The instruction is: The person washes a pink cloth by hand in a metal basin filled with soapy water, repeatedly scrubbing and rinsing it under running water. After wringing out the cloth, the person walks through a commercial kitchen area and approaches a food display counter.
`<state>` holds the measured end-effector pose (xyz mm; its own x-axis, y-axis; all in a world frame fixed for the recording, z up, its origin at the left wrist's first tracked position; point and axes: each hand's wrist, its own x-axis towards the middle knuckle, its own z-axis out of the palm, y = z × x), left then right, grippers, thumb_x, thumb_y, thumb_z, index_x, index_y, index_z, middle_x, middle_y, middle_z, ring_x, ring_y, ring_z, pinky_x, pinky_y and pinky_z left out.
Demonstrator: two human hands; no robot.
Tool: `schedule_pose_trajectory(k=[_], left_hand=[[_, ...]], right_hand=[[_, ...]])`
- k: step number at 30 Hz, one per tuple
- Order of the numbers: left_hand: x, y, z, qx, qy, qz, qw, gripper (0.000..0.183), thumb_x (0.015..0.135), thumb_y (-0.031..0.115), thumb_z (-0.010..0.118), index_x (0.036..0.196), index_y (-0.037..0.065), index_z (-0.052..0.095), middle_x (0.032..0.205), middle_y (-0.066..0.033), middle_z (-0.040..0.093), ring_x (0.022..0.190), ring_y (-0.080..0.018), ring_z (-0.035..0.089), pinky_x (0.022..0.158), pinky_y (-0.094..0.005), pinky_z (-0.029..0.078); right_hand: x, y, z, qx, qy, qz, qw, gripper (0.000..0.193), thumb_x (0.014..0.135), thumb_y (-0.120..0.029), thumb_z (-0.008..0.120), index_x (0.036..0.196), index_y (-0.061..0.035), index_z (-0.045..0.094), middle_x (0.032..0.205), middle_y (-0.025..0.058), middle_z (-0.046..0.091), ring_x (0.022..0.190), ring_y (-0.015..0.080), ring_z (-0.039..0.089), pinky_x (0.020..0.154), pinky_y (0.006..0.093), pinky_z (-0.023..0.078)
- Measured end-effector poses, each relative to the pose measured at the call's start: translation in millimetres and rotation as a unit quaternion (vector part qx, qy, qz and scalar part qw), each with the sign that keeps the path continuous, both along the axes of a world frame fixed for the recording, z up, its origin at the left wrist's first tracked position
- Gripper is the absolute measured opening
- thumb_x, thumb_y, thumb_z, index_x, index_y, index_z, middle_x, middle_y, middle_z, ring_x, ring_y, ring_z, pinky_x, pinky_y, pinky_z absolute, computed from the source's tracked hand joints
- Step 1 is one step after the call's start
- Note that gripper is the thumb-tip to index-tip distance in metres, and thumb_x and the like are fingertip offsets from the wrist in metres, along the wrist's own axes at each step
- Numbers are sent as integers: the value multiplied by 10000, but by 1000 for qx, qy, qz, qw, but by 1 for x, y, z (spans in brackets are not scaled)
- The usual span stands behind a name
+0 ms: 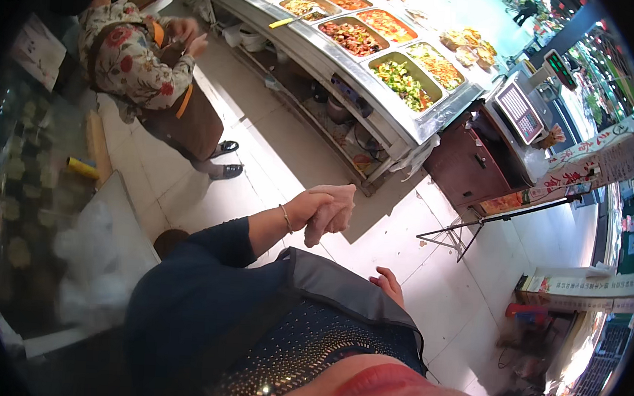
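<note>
My left hand (304,209), with a bracelet at its wrist, is closed around a crumpled pale pink cloth (332,213). The cloth is bunched up and held out in front of my body, above the tiled floor. Lower and to the right, my right hand (389,285) shows only in part beside my dark apron (340,290). Its visible fingers are slightly apart and nothing shows in them; the rest of it is hidden behind the apron.
A long metal food counter (379,133) with several dish-filled trays (404,83) runs across the top. At its right end stands a scale (518,112) on a reddish-brown cabinet (471,167). A person in a floral top (136,63) stands at the left. A folding stand (475,229) is on the right.
</note>
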<state>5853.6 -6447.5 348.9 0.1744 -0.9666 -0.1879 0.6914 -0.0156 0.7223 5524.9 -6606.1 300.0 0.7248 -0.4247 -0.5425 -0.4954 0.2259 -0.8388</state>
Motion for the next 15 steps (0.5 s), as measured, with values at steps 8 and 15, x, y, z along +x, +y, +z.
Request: schedule_pose_trajectory(k=[8,15], left_hand=[[-60,53,13,90,-50,97,990,471,908,41,398,1358,64,534,1204,-82,621,1009,-163,604,840,-276,491],[-83,165,16,103,21,363,926,457,922,82,388,1355,-28,484,1303,-170,569,1180,-261,565,1020,-354,441]], right_hand=[[81,9,-9,141,-46,174,974,438,1014,-359,426,1323,-56,490,1219,86,598,1138,208,576,961,349,393],[135,11,-35,97,11,303,948,439,994,-405,495,1339,-135,494,1109,131,651,793,122,596,688,286,511]])
